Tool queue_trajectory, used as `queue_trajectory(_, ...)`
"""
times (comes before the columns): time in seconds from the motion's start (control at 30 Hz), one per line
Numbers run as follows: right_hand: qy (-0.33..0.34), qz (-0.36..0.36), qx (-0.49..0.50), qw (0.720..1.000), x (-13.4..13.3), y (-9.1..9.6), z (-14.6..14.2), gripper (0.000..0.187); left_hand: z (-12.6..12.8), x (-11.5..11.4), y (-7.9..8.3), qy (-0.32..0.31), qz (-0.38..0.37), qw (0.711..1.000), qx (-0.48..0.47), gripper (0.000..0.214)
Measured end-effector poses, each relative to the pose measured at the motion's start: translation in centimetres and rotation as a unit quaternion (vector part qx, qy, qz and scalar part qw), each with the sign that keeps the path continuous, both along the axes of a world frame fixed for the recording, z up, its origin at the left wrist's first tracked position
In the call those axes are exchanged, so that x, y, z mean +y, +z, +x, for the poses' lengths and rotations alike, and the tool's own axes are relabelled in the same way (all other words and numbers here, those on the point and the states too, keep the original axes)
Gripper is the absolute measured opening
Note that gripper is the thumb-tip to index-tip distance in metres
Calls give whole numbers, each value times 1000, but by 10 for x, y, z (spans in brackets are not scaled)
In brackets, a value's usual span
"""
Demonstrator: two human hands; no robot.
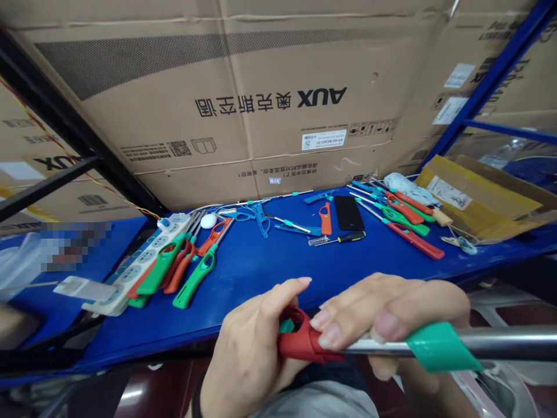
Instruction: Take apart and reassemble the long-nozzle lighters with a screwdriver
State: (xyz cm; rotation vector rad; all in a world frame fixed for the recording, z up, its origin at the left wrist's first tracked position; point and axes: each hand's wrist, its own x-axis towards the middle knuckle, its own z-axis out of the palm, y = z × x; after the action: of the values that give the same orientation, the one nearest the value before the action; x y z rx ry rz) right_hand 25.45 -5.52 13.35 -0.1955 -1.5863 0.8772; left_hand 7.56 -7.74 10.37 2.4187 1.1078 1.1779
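My left hand [250, 348]: fingers closed round the red handle of the long-neck lighter [300, 343]. My right hand [391, 305]: fingers curled over its metal tube [513, 341], touching the green sleeve [439, 348]. I hold it just in front of the blue counter [261, 267].

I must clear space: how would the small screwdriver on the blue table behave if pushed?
The screwdriver has a rounded handle, so it would probably roll on the smooth blue table. It looks small and stiff, and is likely light.
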Motion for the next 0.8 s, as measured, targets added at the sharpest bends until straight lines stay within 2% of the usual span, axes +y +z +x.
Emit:
queue_trajectory(0.13, 12, -19, -18, 1000, 1, -2, 4, 27, 0, -1, 2, -1, -31, 1000, -6, 51)
queue_trajectory(0.3, 45, -18, -51, 998, 3, -2, 9, 22, 0, -1, 3, 1, -78, 997, -21, 50)
queue_trajectory(0.43, 13, -35, -83, 996, 3, -4, 14, 22, 1, -1, 5, -5, -144, 989, -23, 47)
queue_trajectory(0.57, -18, -56, -76, 995, 4, -15, 16, 21, 1, -1, 9, -8, -190, 982, -21, 40)
queue_trajectory(0.67, -55, -68, -67, 994, 3, -20, 15, 19, 2, 2, 10, -17, -178, 984, 0, 33)
queue_trajectory(0.8, -108, -91, -110, 984, 3, -17, 16, 13, 3, 5, 9, -30, -142, 989, 24, 25)
